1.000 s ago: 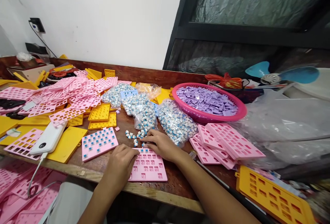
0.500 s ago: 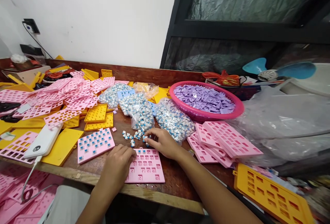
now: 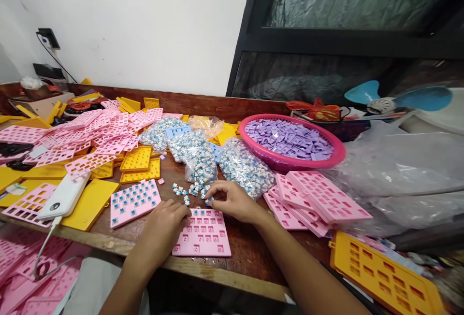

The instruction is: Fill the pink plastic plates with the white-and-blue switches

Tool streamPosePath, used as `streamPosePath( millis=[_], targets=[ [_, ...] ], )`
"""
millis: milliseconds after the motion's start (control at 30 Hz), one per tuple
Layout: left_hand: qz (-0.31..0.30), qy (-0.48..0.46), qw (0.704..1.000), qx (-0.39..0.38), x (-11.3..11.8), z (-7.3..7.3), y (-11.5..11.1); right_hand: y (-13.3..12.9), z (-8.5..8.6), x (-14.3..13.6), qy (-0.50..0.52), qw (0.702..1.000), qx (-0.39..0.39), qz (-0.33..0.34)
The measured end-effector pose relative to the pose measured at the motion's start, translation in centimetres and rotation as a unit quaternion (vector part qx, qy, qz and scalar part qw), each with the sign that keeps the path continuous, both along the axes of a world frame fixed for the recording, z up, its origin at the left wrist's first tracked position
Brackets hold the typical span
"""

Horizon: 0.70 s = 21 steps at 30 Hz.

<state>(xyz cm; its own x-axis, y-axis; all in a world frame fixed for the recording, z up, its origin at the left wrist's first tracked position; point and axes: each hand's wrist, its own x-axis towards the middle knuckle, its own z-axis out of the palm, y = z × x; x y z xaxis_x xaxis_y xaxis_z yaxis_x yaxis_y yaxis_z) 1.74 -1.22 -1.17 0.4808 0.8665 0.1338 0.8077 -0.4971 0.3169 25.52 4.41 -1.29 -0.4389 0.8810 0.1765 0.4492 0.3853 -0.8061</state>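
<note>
We look fwd & down from head cam, abv front edge of table [image 3: 250, 252]; L hand [image 3: 165, 223] & R hand [image 3: 232, 201] close, low ctr; wall [image 3: 145, 30] farther, window [image 3: 337, 1] upper R.

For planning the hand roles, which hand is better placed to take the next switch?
Right, probably: the right hand is at the loose switches; the left hand lies at the pink plate's left side.
</note>
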Motion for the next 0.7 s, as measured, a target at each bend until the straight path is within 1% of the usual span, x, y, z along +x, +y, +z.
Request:
streamPosePath(
  millis=[67,133,233,367,467,533,600,700],
  targets=[
    [0.007,0.011,1.000,0.002,0.2,0.0,-0.1,-0.3,0.2,0.0,-0.033,0.998,-0.045,0.028],
    [0.016,0.034,0.999,0.005,0.7,0.1,-0.2,-0.6,0.3,-0.1,-0.072,0.994,-0.063,0.050],
    [0.024,0.071,0.997,0.005,1.4,0.6,-0.3,-0.8,0.2,-0.4,-0.108,0.991,-0.044,0.060],
    [0.011,0.105,0.994,0.002,2.1,1.7,-0.2,-0.6,0.2,-0.4,-0.141,0.988,0.015,0.052],
    [0.003,0.114,0.993,-0.004,2.2,2.2,0.0,-0.6,0.3,-0.4,-0.148,0.987,0.024,0.053],
    [0.005,0.101,0.995,-0.009,2.1,2.1,0.1,-0.7,0.4,-0.4,-0.145,0.988,0.007,0.048],
    [0.010,0.072,0.997,-0.008,1.7,1.7,0.2,-0.7,0.3,-0.5,-0.136,0.990,-0.013,0.041],
    [0.020,-0.005,1.000,-0.009,0.5,0.9,0.6,-0.6,0.0,-0.5,-0.119,0.992,-0.030,0.037]
  ],
)
